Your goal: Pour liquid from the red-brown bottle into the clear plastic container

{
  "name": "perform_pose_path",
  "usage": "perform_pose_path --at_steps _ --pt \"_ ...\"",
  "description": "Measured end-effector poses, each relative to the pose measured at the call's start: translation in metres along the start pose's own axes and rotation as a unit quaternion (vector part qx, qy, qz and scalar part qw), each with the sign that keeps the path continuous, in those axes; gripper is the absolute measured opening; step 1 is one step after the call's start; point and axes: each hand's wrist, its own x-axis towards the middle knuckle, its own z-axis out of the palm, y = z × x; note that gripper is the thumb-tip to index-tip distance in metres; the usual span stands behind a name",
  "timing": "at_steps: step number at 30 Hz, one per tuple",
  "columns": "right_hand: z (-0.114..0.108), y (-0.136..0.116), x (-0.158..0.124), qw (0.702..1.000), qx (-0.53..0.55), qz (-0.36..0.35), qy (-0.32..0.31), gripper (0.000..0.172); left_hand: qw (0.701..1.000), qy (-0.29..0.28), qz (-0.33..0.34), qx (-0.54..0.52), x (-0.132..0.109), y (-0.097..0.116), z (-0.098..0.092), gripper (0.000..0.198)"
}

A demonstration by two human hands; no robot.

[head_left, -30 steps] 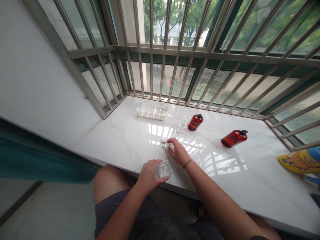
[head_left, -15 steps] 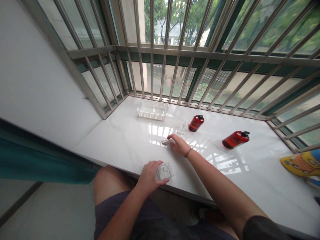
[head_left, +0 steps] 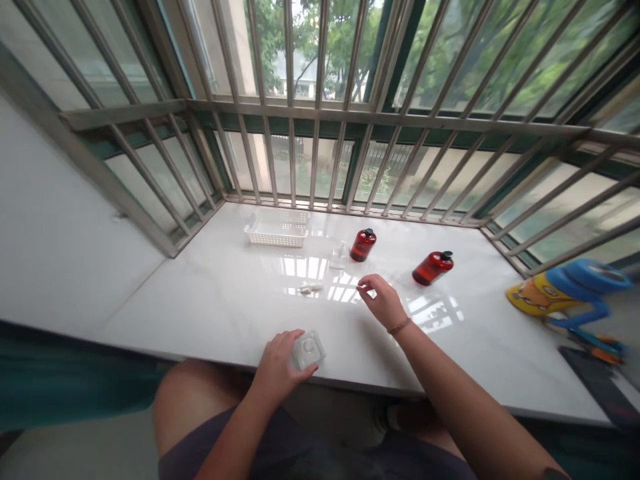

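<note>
Where the right hand's thumb and forefinger tips (head_left: 361, 288) come close together in a loose pinch, right of centre, we cannot tell whether they hold anything, since nothing shows between them, and the other fingers curl under. Behind those fingertips, the right hand (head_left: 383, 303) hangs just above the marble sill (head_left: 200, 300), with a small white piece (head_left: 311, 288) lying well to its left. If anything that tiny is in that pinch, we judge that a slip would be easy, and a pale crumb would be hard to spot against the glare and pale veining of the stone. At lower centre, the left hand's fingers (head_left: 295, 340) lie spread and gently curved over the edge of a clear plastic case (head_left: 309, 350), which sits near the front lip of the sill. Too light a hold or a careless nudge could send the case over that lip towards the knee (head_left: 195, 400) below. Farther out, a small clear glass bottle (head_left: 339, 255) and a dark red bottle (head_left: 363, 245) stand close together at upper centre, so a wide sweep of the right forearm could tip them, and the glass could chip on the stone. A second dark red bottle (head_left: 433, 268) stands to the right, a white plastic basket (head_left: 276, 230) sits against the window bars, and a blue and yellow toy (head_left: 565, 300) lies at far right.
</note>
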Motion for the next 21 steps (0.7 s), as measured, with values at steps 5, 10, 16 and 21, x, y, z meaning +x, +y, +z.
perform_pose_path --at_steps 5,10,16,21 --pt "-0.096 0.052 -0.002 0.979 -0.112 0.106 0.131 0.023 1.0 0.015 0.025 -0.002 0.008 -0.004 0.005 0.063" --pt "-0.156 0.112 0.021 0.947 -0.164 0.22 0.164 0.064 0.999 0.017 0.042 -0.003 0.02 0.001 0.018 0.064" --pt "-0.166 0.149 0.031 0.937 -0.119 0.318 0.077 0.092 0.999 0.001 0.042 -0.001 0.028 0.011 0.026 0.063" --pt "-0.15 0.133 0.019 0.933 -0.127 0.328 0.069 0.077 0.999 -0.003 0.04 0.002 0.029 0.011 0.028 0.065"
